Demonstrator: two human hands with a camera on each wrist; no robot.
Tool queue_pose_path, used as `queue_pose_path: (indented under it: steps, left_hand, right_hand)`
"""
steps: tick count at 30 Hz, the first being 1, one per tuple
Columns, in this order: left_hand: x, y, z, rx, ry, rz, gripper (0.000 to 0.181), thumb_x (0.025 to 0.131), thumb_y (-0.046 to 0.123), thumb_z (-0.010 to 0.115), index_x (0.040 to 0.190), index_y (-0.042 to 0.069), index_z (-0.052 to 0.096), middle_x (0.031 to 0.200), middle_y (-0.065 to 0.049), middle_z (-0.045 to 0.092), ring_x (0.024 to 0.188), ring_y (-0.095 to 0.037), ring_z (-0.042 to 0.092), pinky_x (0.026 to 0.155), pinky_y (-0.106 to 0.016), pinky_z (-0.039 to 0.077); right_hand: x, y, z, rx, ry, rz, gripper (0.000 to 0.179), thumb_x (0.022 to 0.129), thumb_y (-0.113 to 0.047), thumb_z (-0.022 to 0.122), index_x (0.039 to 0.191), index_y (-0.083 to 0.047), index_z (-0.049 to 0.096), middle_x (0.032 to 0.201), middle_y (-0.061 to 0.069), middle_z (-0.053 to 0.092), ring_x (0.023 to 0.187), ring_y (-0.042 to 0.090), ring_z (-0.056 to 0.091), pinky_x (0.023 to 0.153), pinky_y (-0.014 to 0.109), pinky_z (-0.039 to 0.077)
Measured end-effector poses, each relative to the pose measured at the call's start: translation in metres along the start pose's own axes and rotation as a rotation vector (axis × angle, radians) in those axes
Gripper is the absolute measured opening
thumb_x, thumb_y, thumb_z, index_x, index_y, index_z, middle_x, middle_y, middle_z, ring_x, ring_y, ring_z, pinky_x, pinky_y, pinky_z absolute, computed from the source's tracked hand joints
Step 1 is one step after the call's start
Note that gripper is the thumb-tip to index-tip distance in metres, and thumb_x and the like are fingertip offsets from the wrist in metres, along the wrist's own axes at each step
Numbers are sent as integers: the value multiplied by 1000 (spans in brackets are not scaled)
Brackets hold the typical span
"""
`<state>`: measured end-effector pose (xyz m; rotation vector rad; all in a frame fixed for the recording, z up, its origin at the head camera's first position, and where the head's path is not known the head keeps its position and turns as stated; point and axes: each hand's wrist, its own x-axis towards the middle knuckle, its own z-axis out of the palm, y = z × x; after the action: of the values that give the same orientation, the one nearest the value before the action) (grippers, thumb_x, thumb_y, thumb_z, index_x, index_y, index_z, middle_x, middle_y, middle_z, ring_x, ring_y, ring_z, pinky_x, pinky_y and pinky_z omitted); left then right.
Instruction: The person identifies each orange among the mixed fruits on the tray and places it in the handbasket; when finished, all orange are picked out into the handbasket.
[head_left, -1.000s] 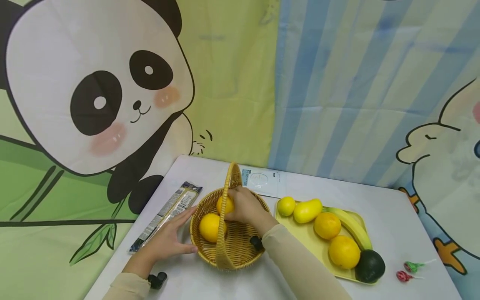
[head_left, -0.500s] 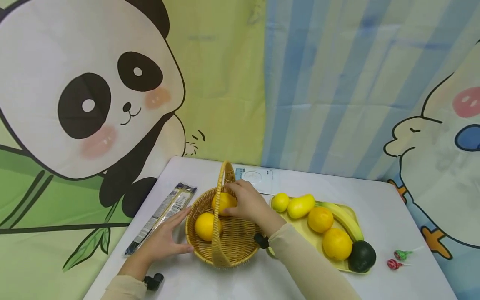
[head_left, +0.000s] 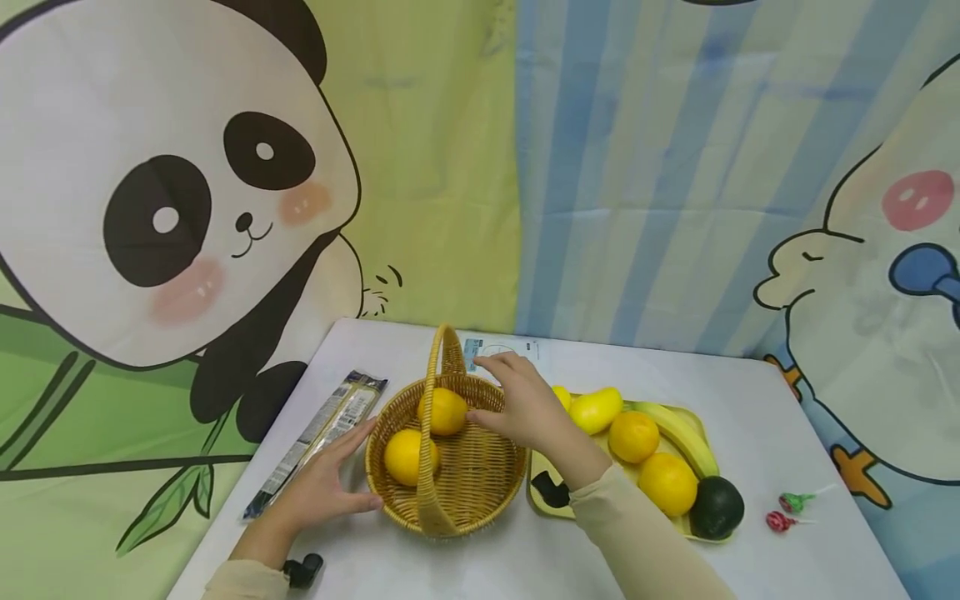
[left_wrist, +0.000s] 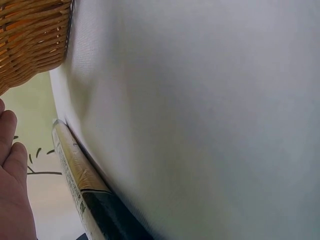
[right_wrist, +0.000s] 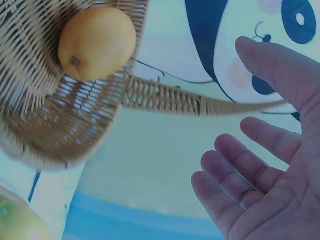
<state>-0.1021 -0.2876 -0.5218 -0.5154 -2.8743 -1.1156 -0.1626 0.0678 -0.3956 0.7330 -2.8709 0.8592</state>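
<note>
Wicker basket (head_left: 480, 475) is flanked by left hand (head_left: 327, 486) and right hand (head_left: 525, 404), both empty, thumbs spread wide; the handle (head_left: 429, 487) should be cleared, oranges (head_left: 448, 412) inside undisturbed.

The round tan basket (head_left: 480, 492) near me is woven from thin strips, all bumpy. The two round orange fruits (head_left: 447, 412) look smooth and a bit shiny. The long silver-and-dark packet (head_left: 318, 437) looks like shiny plastic. The white worktop (head_left: 750, 417) seems matt; the painted panda backdrop (head_left: 450, 208) looks like creased cloth.
</note>
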Motion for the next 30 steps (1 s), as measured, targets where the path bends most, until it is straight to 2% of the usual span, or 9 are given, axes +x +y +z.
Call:
queue_pose_path:
  steps: [6,14,21,30]
  left_hand:
    - [-1,-1,1,-1,4,-13,120,65,56,95,165,27,34,169,-10,37,151,-48,39,116,-77,33]
    - [0,0,1,10,-1,-17,121,65,61,93,165,27,33,170,-10,37,152,-47,39,116,-76,34]
    - [1,1,1,-9,2,-2,121,65,60,93,165,24,35,169,-14,38,151,-49,39,115,-76,34]
    - [1,2,0,-11,13,8,121,65,56,95,164,21,36,169,-12,37,150,-50,39,114,-78,34]
  right_hand:
    - [-13,12,-16,1,56,14,75,87,-41,85,152,-20,54,148,5,57,139,30,54,114,50,52]
    - [-34,39,-36,-16,157,57,75,85,-36,87,151,-18,55,147,8,57,138,34,54,113,55,51]
    - [-57,63,-50,-31,176,142,77,87,-36,86,153,-17,52,150,12,54,140,37,50,115,60,47]
    - [-86,93,-57,-86,187,260,75,89,-34,83,153,-13,51,151,18,51,140,42,47,116,66,43]
